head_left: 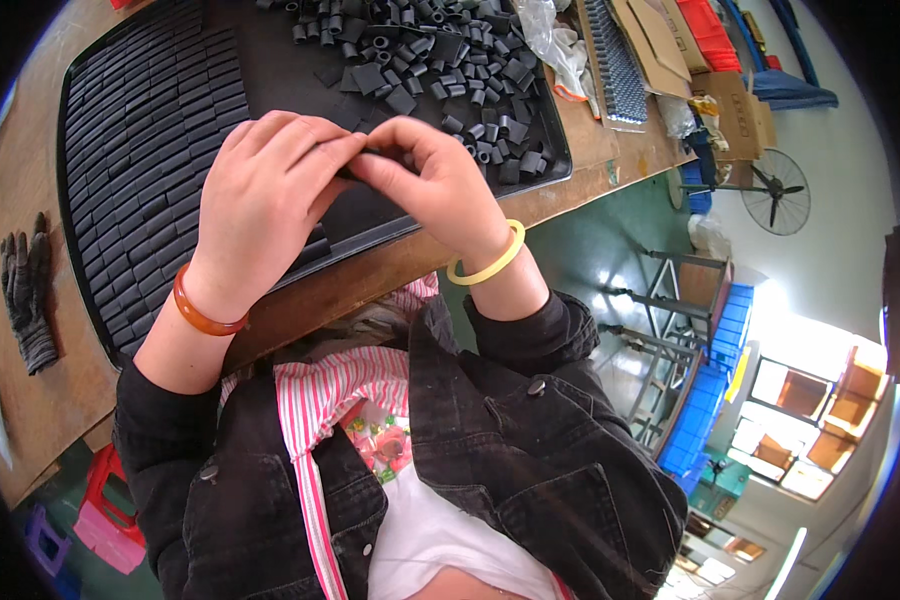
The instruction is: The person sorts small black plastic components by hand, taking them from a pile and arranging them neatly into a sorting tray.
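Note:
Close together over the front part of a large black tray [370, 232], my left hand [270, 190] and my right hand [435, 180] meet at the fingertips. Between them they pinch a small black piece [390, 155], mostly hidden by my fingers. To the left, tight rows of flat black pieces [135, 150] cover that side of the tray. Beyond my right hand lies a loose heap of small black pieces [440, 60], several of them with a rolled, tube-like edge.
A dark work glove [30, 295] rests on the wooden table [75, 390] left of the tray. Cardboard boxes [650, 45] and clear plastic bags [550, 40] crowd the far right. A pink-red stool [110, 515] stands below at left; a fan [773, 190] is at right.

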Available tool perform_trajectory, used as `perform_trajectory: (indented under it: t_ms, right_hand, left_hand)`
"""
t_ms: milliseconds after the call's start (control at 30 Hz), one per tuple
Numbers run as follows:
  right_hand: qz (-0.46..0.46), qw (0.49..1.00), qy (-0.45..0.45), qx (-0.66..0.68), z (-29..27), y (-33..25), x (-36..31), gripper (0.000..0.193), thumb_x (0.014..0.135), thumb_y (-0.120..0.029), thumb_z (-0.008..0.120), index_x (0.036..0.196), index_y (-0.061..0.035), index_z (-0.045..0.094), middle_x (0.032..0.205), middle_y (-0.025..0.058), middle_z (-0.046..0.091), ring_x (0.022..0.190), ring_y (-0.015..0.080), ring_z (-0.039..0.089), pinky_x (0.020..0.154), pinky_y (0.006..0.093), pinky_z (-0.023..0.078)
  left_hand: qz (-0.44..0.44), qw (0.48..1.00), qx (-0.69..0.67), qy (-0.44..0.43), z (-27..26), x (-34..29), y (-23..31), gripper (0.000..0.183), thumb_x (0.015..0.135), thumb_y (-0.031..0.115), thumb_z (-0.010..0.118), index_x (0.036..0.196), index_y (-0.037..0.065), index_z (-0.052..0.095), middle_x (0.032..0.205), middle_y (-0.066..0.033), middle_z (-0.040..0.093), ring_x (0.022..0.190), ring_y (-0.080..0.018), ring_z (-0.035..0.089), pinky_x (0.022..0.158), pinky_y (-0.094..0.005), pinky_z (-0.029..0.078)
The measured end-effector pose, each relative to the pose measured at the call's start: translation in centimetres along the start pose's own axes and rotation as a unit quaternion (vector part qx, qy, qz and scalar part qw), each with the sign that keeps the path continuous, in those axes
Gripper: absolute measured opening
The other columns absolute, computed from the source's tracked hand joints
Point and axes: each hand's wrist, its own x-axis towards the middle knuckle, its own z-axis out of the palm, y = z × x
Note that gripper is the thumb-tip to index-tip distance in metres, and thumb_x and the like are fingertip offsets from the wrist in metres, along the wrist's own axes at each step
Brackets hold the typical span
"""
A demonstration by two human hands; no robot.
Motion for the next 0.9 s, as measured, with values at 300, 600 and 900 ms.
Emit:
perform_trajectory:
  t_ms: [300,600,900]
  right_hand:
    - [0.101,0.895,0.018,0.435,-0.5,0.7,0.3,0.021,0.091,0.003,0.057,0.112,-0.0002,0.055,0.113,0.0128,0.064,0.092,0.0195,0.066,0.088,0.0336,0.056]
    - [0.036,0.984,0.037,0.17,-0.3,-0.6,-0.2,0.03,0.096,-0.008,0.062,0.123,0.0033,0.055,0.092,0.0086,0.069,0.073,0.0092,0.063,0.068,0.0217,0.053]
    - [-0.071,0.995,0.076,0.006,1.2,-2.1,-0.2,0.017,0.096,-0.01,0.066,0.108,0.0011,0.06,0.09,0.0037,0.066,0.079,0.0076,0.061,0.069,0.0207,0.049]
  left_hand:
    - [-0.187,0.967,-0.167,0.045,-0.2,-0.3,-0.1,0.028,0.071,0.002,0.079,0.097,0.005,0.07,0.092,-0.0057,0.067,0.084,-0.0228,0.063,0.072,-0.0315,0.05]
    - [-0.231,0.947,-0.222,0.034,-0.2,-0.2,-0.1,0.019,0.076,0.002,0.076,0.095,0.004,0.071,0.088,-0.004,0.067,0.08,-0.0177,0.063,0.067,-0.0277,0.047]
    - [-0.257,0.939,-0.228,0.024,-0.2,-0.4,-0.1,0.022,0.076,0.002,0.076,0.097,0.004,0.071,0.088,-0.0046,0.067,0.079,-0.0172,0.062,0.067,-0.0269,0.047]
